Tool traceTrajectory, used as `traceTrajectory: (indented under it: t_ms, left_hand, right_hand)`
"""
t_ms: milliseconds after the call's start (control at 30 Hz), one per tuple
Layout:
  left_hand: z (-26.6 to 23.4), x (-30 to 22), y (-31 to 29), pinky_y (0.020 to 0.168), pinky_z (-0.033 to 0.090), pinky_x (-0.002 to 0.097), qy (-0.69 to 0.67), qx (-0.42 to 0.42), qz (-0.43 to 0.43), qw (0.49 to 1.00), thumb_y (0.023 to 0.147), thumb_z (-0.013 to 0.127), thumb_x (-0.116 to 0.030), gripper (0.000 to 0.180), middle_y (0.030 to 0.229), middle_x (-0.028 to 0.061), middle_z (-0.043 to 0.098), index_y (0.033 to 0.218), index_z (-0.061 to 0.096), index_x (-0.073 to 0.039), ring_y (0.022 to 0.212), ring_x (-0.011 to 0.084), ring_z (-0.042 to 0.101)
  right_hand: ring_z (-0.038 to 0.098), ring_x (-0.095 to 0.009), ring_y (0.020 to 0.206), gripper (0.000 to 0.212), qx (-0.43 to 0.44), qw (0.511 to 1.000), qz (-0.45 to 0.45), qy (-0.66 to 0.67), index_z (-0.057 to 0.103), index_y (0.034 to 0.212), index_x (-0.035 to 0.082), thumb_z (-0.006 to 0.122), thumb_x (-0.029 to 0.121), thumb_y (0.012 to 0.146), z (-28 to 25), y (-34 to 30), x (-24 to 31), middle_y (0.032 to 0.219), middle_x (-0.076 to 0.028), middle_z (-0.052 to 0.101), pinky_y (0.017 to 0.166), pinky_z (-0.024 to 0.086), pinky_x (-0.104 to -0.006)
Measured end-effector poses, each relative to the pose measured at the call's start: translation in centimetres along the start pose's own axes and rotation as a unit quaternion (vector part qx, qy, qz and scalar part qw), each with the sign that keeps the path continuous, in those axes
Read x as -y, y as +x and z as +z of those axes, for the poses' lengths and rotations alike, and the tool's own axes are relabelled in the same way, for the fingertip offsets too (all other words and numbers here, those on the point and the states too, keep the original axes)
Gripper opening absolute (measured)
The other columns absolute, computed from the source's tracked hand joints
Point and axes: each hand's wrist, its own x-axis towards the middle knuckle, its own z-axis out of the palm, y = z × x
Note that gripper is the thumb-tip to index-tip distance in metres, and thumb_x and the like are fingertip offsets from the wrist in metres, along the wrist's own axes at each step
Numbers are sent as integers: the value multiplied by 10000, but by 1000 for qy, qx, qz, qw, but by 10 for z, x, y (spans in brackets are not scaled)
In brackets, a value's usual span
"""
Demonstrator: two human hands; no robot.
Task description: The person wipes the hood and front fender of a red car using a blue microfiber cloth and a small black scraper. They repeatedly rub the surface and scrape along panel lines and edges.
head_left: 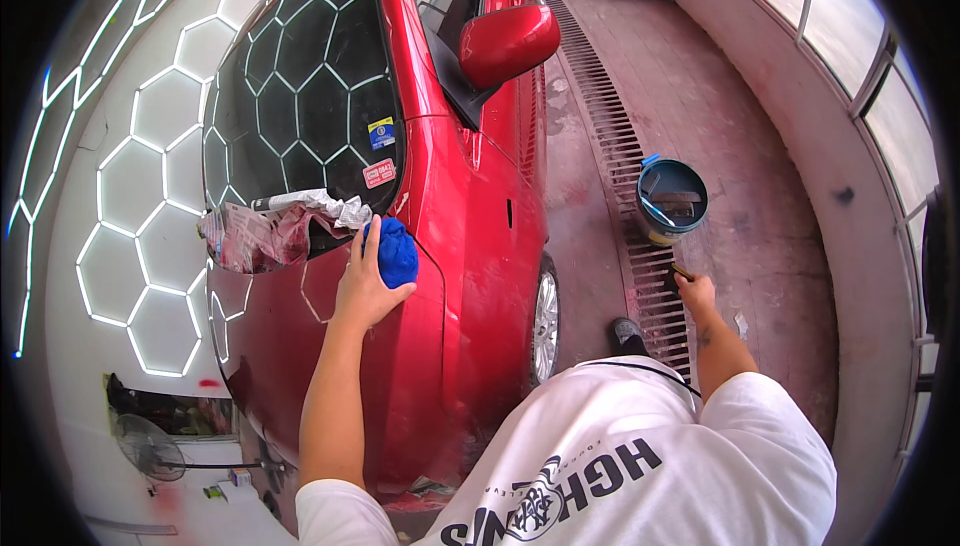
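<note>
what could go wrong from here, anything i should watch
1. The blue cloth in the left hand sits right beside the crumpled sheeting at the windshield's base, so it might snag or drag it.
2. Any grit caught in that cloth could scratch the glossy red car.
3. The right hand holds a small tool above the slotted floor grating; if dropped, it might slip through.
</note>
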Motion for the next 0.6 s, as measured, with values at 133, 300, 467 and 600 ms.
traceTrajectory:
  t_ms: [133, 300, 467, 600]
  left_hand:
    - [-20, -8, -9, 974, 623, 567, 33, 81, -72, 994, 710, 1005, -526, 1390, 1594, 200, 577, 1805, 202, -233, 1290, 504, 690]
    - [19, -3, -34, 1187, 450, 658, 151, -134, -58, 978, 665, 1006, -642, 1441, 1731, 271, 372, 1797, 218, -223, 1516, 537, 468]
    - [81, -26, -34, 1252, 354, 754, -20, -214, -167, 962, 696, 1016, -629, 1362, 1781, 383, 189, 1731, 251, -181, 1620, 611, 287]
    - [106, -49, 16, 1224, 370, 797, 23, -284, -145, 947, 721, 1028, -538, 1026, 1770, 369, 273, 1486, 491, -116, 1576, 657, 343]
  right_hand:
    - [743, -515, 1160, 542, -17, 994, 17, -107, 824, 1135, -30, 720, 492, 1031, 12, 16, -65, 1135, -322, 787, 997, 582, -560]
    - [791, -470, 1096, 368, -73, 997, 13, -36, 810, 1180, -35, 779, 291, 1010, 19, 19, -72, 1092, -293, 817, 902, 635, -524]
    - [794, -338, 908, 296, 64, 958, 126, 248, 705, 1257, 7, 719, 75, 970, 9, 31, -37, 1028, -132, 769, 661, 643, -469]
    - [790, -344, 867, 429, 15, 962, 134, 236, 671, 1355, 30, 603, 3, 932, 9, 66, -27, 1011, -128, 757, 614, 646, -428]
